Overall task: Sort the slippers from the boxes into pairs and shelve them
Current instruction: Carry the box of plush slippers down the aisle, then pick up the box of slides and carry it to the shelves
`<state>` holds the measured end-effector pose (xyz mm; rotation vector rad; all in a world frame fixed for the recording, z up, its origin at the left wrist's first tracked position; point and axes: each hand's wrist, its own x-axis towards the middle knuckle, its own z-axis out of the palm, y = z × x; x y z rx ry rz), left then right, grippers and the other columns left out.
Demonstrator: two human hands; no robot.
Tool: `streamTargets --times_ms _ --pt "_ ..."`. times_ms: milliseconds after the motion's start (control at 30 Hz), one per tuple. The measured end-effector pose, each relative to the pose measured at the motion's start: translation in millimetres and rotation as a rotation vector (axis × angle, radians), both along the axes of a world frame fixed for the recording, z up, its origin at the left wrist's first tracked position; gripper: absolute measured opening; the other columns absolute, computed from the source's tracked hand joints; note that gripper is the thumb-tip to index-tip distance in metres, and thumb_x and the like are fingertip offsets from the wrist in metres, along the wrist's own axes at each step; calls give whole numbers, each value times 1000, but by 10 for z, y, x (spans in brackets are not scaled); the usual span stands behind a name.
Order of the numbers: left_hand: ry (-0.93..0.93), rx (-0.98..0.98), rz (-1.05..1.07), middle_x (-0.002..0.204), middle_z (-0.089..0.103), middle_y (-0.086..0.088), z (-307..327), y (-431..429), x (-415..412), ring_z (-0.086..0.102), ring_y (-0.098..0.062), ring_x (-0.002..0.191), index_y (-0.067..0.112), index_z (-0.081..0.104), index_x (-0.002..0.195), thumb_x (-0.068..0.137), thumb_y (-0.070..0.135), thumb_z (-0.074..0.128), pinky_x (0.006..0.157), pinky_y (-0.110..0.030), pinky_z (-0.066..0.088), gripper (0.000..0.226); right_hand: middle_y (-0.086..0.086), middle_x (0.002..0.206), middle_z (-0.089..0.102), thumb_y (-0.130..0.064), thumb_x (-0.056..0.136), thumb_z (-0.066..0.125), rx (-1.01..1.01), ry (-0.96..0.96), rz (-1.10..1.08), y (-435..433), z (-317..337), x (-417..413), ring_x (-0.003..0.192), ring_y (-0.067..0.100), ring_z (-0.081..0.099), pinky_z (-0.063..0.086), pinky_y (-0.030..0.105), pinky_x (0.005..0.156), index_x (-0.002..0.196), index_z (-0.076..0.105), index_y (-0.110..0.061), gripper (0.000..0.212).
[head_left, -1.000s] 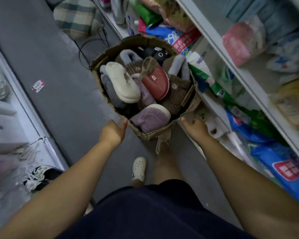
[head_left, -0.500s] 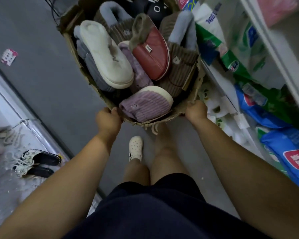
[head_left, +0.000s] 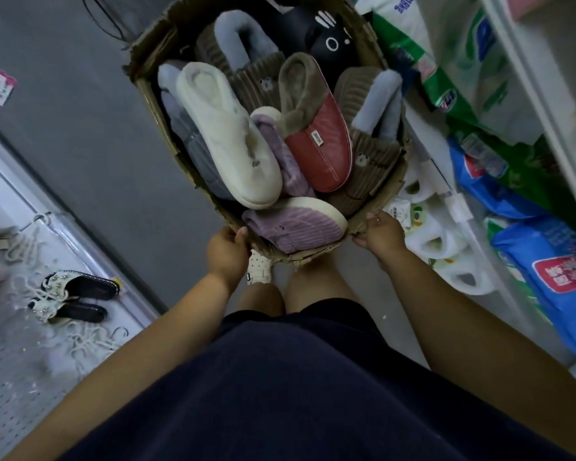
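At frame centre, the left hand point(head_left: 226, 252) and right hand point(head_left: 381, 235) each grip the near rim of the slipper-filled cardboard box point(head_left: 150, 54).

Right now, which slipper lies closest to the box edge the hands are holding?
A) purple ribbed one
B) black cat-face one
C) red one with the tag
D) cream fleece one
A: the purple ribbed slipper lies across the near rim of the cardboard box, between the left hand and the right hand, which both grip that rim.
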<state>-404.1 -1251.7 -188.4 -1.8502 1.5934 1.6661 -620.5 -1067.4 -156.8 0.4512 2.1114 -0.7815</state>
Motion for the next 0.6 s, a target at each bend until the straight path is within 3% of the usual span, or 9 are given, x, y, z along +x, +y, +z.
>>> streamTargets --times_ms 100,133,200,267,367,433,533,600 --pt "-30 -21 -68 92 72 -17 169 -46 -155 69 -37 88 5 63 91 97 44 55 82 -52 57 40 4 90 62 -24 102 54 -58 5 -25 23 14 -24 96 26 61 58 38 80 88 59 -22 15" --pt "-44 -38 -107 98 71 -17 224 -60 -190 67 -36 92 1 63 98 100 43 56 82 -44 55 43 3 93 64 -31 100 57 -89 -3 -15 58 15 -16 98 26 63 58 40 82 92 60 -21 13" --pt "-65 -57 -168 119 67 -18 295 -68 -204 63 -35 110 -1 56 122 102 37 57 83 -33 45 44 6 116 67 -50 90 62 -95 26 52 90 50 8 111 25 64 56 48 94 118 59 -19 42" --pt "-44 -91 -243 145 54 -18 376 -94 -164 55 -36 129 3 38 147 101 39 57 97 -35 44 61 2 137 59 -56 86 63 -91 77 113 108 142 62 123 18 58 48 45 105 141 48 -17 70" --pt "-98 -196 -463 166 23 -14 589 -161 -49 30 -32 150 12 10 161 101 52 50 119 -43 32 83 5 138 59 -50 92 60 -40 236 326 106 379 184 126 25 56 45 40 104 141 48 -15 61" --pt "-118 -377 -630 167 17 -17 757 -220 45 24 -33 152 10 17 161 102 53 47 120 -47 31 79 13 138 59 -47 94 59 -12 341 425 123 516 238 127 32 54 46 45 102 141 46 -13 60" --pt "63 -635 -816 154 41 -26 1119 -232 134 45 -44 138 3 47 147 101 43 55 106 -59 45 62 13 143 53 -44 94 61 -19 528 505 251 806 331 133 32 44 41 45 107 146 43 -12 63" --pt "122 -712 -940 154 43 -19 1396 -195 91 45 -40 138 9 51 145 99 40 59 106 -57 45 56 10 152 43 -48 93 60 4 603 558 395 993 385 141 30 33 34 45 114 151 36 -14 71"
